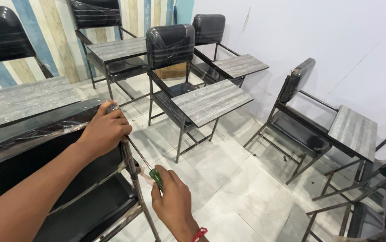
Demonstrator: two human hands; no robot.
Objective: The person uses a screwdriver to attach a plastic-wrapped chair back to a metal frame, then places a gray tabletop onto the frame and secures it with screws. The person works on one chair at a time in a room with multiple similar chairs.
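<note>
My left hand (106, 130) grips the top corner of a black plastic-wrapped chair back (36, 134) at the upper end of its metal frame post (132, 170). My right hand (171, 201) is closed on the green handle of a screwdriver (156, 177). The thin shaft runs up and left, its tip meeting the frame just under my left hand. A red band circles my right wrist. The black seat (90, 210) of this chair lies below my left forearm.
Several black chairs with grey wood-grain writing tablets stand around: one straight ahead (211, 101), two behind it (240, 65), one at the right (352, 130). More metal frames (359, 197) crowd the lower right. White tiled floor (238, 179) lies between.
</note>
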